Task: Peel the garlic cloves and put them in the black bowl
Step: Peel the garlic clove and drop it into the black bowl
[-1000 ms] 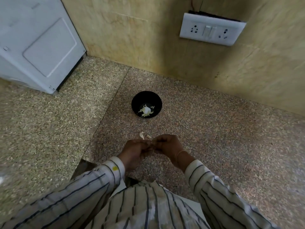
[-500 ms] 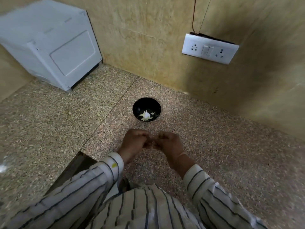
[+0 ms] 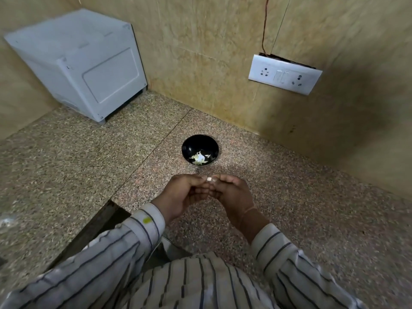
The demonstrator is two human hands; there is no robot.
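Observation:
A small black bowl (image 3: 189, 144) stands on the speckled granite counter (image 3: 301, 197), with pale garlic pieces (image 3: 199, 158) lying at its bottom. Just in front of it my left hand (image 3: 181, 194) and my right hand (image 3: 231, 194) meet fingertip to fingertip above the counter. Between the thumbs and fingers of both hands a small white garlic clove (image 3: 209, 179) is pinched; only its tip shows. The counter under my hands is hidden.
A white appliance (image 3: 84, 61) sits in the back left corner. A white socket and switch plate (image 3: 284, 74) with a wire above it is on the tiled wall at right. The counter edge has a dark gap (image 3: 98, 224) near my left sleeve.
The view has tilted up, showing more wall and appliance. My hands have stayed together and risen slightly; the clove tip now shows. The loose bits seen on the counter earlier are out of sight.

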